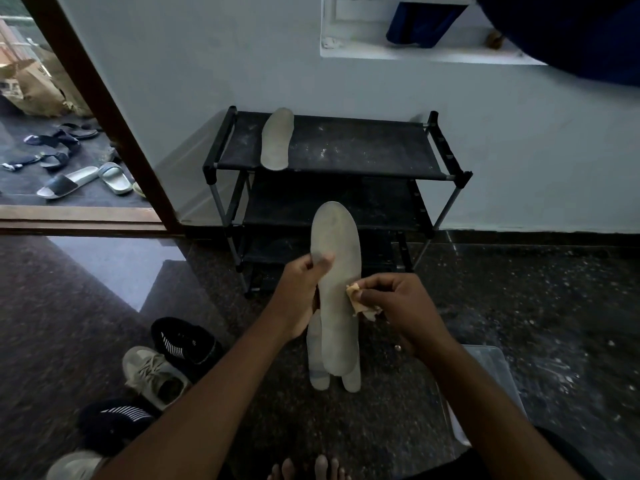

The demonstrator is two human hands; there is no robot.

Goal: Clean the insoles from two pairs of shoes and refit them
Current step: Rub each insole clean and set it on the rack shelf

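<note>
A black rack [363,147] stands against the wall [536,150]; sandals [65,183] lie outside.

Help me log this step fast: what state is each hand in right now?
Left hand: grips the insole, thumb on its face.
Right hand: pinches a cloth against the insole.

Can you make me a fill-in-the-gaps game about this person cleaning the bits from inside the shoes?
1. The right hand rubs a small tan ____ on the insole that the left hand grips.
2. A second insole lies on the ____ shelf of the shoe rack.
3. The black sneaker nearest the rack has ____ stripes on its side.

Missing words: cloth; top; white.
</note>
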